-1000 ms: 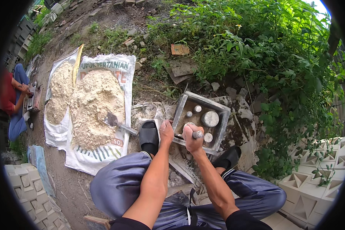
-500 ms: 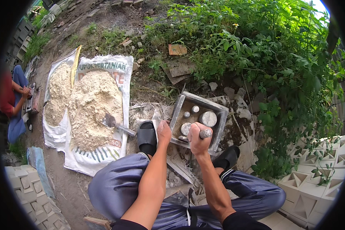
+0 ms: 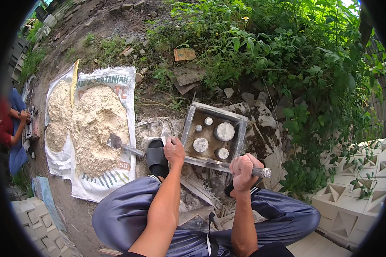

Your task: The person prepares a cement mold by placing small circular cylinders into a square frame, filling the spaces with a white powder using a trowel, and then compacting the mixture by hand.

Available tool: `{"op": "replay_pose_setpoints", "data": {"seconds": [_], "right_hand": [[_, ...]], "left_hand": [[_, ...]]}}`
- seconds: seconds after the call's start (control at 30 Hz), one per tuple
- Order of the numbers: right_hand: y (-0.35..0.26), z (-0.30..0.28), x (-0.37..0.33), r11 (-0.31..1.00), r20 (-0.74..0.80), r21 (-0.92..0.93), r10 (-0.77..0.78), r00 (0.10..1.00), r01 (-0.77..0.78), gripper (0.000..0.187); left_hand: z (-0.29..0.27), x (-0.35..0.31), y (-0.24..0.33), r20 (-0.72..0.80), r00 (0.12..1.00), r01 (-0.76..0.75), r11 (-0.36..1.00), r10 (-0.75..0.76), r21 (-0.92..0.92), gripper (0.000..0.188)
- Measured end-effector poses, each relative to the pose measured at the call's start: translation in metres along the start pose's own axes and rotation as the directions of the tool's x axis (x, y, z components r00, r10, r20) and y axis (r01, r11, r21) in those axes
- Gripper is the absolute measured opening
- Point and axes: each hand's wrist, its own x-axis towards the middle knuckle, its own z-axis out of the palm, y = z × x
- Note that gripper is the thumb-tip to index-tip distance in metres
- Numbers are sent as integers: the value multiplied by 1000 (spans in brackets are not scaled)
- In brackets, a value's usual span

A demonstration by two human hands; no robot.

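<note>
Rod (image 3: pixel 261 172) sat clenched in fingers of right hand (image 3: pixel 245 171), end jutting right, near box (image 3: pixel 219 111) corner. Left hand (image 3: pixel 174 150) curled beside box; couldn't tell if fingers pinched anything.

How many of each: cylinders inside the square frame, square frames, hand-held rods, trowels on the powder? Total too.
Cylinders: 5
Square frame: 1
Rod in right hand: 1
Trowel: 1
Total: 8

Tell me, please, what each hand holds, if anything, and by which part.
The right hand grips a grey rod near one end; whether the left hand holds anything is unclear.
</note>
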Motion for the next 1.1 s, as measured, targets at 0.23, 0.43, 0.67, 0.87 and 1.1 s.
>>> {"op": "replay_pose_setpoints", "data": {"seconds": [0.23, 0.43, 0.67, 0.87, 1.1], "right_hand": [[43, -25, -3, 985, 111, -135, 125, 986, -110, 35], [-10, -31, 6, 994, 88, -102, 49, 995, -40, 36], [42, -48, 9, 992, -9, -7, 127, 992, -127, 36], [7, -36, -3, 984, 34, -176, 43, 998, -36, 36], [54, -40, 0, 949, 48, -310, 83, 995, -64, 32]], "left_hand": [[1, 4, -4, -15, 999, 47, 985, -45, 168, 34], [-2, 3, 6, 25, 996, 84, 978, -91, 193, 38], [-1, 1, 6, 31, 997, 61, 982, -67, 178, 41], [-2, 6, -3, 54, 998, 22, 990, -30, 137, 41], [0, 0, 0, 65, 994, 72, 986, -82, 149, 39]]}}
